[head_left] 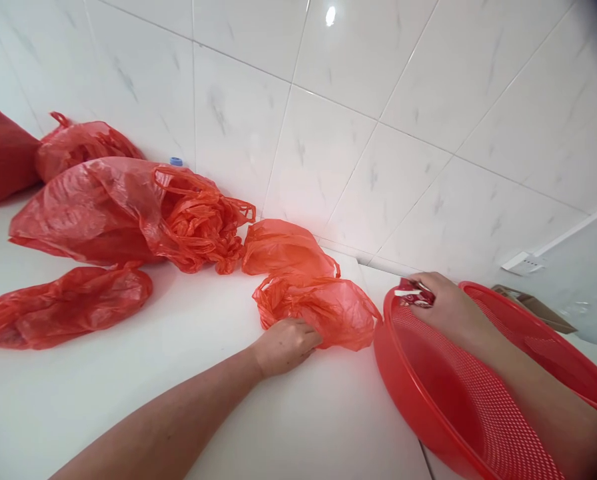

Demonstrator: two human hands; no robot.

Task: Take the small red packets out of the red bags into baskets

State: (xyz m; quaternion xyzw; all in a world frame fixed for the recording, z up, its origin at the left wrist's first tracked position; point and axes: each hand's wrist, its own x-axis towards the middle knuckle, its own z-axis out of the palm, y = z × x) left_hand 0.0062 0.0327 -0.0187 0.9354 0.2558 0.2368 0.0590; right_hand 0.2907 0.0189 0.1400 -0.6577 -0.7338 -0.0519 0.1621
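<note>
My left hand (284,344) rests on the white counter (128,400), its fingers closed on the lower edge of a crumpled red plastic bag (323,308). My right hand (441,305) reaches over the far rim of a red perforated plastic basket (458,407) and pinches a small red-and-white packet (412,292). The forearm lies across the basket's bowl. The basket stands tilted at the counter's right end.
Several more red plastic bags lie on the counter: a big one (88,210), a flat one (63,307), a knotted bunch (203,223), others at far left (73,147). A blue bottle cap (176,161) peeks behind. White tiled wall (358,100) behind; a white socket (526,262) at right.
</note>
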